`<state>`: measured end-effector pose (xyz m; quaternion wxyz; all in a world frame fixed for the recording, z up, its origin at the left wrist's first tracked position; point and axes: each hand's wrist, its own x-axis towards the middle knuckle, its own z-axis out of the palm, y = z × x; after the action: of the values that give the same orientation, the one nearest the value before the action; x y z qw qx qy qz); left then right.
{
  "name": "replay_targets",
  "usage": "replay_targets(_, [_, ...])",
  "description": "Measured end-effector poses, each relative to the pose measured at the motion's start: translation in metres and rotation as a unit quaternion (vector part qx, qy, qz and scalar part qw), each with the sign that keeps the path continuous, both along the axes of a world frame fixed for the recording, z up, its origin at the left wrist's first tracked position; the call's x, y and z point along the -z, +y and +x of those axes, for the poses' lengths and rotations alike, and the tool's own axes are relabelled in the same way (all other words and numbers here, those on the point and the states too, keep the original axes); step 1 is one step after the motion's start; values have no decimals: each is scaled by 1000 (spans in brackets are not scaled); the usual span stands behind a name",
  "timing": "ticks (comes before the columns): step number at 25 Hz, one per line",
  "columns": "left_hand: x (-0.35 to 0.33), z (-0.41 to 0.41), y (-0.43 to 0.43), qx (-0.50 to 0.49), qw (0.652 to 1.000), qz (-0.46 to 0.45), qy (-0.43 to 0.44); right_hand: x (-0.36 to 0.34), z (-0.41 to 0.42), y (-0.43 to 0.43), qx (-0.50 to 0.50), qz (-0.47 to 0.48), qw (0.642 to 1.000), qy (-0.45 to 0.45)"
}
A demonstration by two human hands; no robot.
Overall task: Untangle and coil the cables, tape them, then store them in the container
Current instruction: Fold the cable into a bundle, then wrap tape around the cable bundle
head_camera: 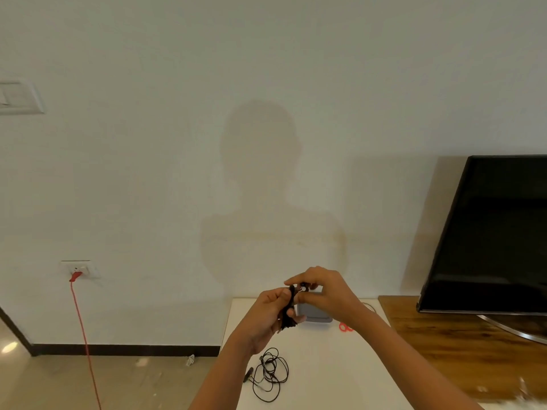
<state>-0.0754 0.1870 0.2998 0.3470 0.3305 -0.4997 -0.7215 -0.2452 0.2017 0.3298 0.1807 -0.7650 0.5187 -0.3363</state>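
While left hand (266, 312) grips cable bundle (288, 316), right hand (325, 291) pinches its end; container (318, 316) half-hidden.

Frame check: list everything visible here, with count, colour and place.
coiled cable: one, black, held above the table
loose cable: one, black, tangled on the near table
container: one, grey, on the table behind the hands
scissors: one, red, right of the container
table: one, white
television: one, black, on the wooden cabinet, right
cord: one, red, plugged into the wall socket
left hand: grips the coiled cable
right hand: pinches its end
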Motion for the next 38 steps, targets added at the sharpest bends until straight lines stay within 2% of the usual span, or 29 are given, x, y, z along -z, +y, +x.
replay_targets(4, [-6,6,-1,36,999,2,-15,17,-1,-9,-26,-38,998,40])
replay_targets(8, [-3,10,-3,71,995,10,-74,30,-4,-13,-52,-47,995,65])
replay_targets(12, [12,9,-7,113,989,25,-94,48,-6,-15,-77,-42,990,109])
replay_targets(14, [19,10,-11,164,974,0,-155,60,-6,-18,-83,-55,984,146])
replay_targets(17, [25,8,-20,180,951,-8,-250,80,-9,-20,-81,-64,979,177])
replay_targets(19, [30,2,-27,169,953,-1,-250,90,-13,-22,-57,-35,988,137])
replay_targets(22, [48,-8,-34,118,978,27,-172,101,-19,-27,-15,27,999,23])
replay_targets(24, [70,-17,-35,79,976,-17,-203,115,-23,-30,8,78,995,-54])
replay_targets(27, [106,-36,-38,18,965,-26,-262,147,-31,-35,38,159,969,-185])
replay_targets(30, [135,-56,-49,-31,971,79,-225,189,-54,-47,59,262,926,-264])
replay_targets(31, [142,-62,-53,-50,972,114,-201,206,-65,-52,96,278,916,-272])
replay_targets(32, [148,-66,-58,-68,972,137,-181,227,-79,-60,166,265,917,-249])
replay_targets(34, [160,-74,-69,-84,971,155,-160,270,-114,-78,307,217,920,-111])
replay_targets(36, [169,-80,-80,-84,971,160,-156,299,-143,-97,356,254,899,-14])
replay_targets(38, [179,-85,-90,-83,971,162,-157,317,-166,-117,345,316,883,29])
